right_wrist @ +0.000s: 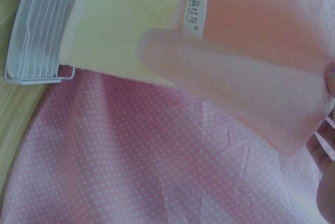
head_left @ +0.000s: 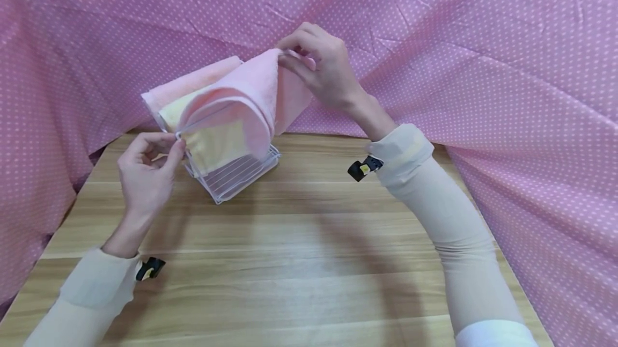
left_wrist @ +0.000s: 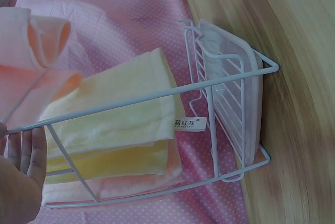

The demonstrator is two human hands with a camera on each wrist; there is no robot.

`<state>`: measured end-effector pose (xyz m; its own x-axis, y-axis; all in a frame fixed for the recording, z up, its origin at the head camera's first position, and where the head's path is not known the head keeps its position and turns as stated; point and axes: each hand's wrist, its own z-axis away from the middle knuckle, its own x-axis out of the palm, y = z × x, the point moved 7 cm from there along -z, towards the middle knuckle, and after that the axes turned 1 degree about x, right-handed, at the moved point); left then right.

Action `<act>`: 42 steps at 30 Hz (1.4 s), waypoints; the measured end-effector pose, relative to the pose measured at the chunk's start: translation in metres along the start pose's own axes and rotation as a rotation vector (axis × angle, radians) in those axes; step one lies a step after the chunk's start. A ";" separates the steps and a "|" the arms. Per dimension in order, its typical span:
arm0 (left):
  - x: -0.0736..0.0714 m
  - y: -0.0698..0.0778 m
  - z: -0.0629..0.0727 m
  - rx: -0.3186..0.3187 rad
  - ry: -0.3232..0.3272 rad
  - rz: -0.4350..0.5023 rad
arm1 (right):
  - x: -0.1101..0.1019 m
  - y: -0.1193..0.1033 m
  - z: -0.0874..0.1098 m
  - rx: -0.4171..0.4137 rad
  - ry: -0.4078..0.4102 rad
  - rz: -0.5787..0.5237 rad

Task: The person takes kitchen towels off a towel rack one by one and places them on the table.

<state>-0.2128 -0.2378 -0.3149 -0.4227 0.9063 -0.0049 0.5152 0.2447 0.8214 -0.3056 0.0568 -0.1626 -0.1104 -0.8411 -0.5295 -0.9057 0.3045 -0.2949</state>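
Observation:
A white wire rack (head_left: 211, 190) with a pale bottom tray (left_wrist: 251, 98) stands on the table, left of the middle in the head view. My left hand (head_left: 147, 175) pinches the top front corner of its frame between thumb and fingers. At the upper right, my right hand (head_left: 325, 65) pinches the raised edge of a pink towel (head_left: 253, 79), which curves down over the rack's front. A pale yellow towel (head_left: 217, 146) hangs behind it, and another pink towel (head_left: 193, 81) lies over the back bar. The right wrist view shows a white label (right_wrist: 196, 7) on the pink towel.
The wooden table (head_left: 289, 261) extends in front of the rack. Pink dotted cloth (head_left: 458, 79) hangs behind and along both sides, close behind the towels. Each wrist wears a black strapped device, one of them the right wrist device (head_left: 362, 169).

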 end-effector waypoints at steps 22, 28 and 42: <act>-0.001 0.002 -0.002 -0.019 -0.006 -0.028 | -0.043 -0.003 0.018 -0.018 0.057 0.015; -0.001 0.000 -0.002 -0.031 -0.012 -0.026 | -0.053 0.002 0.030 -0.027 0.058 0.106; -0.001 -0.001 -0.001 -0.034 -0.020 -0.022 | -0.049 0.019 0.072 0.032 -0.075 0.253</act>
<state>-0.2136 -0.2392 -0.3148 -0.4184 0.9076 -0.0339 0.4807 0.2529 0.8397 -0.2883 0.1363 -0.1994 -0.3001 -0.7012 -0.6468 -0.8397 0.5158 -0.1695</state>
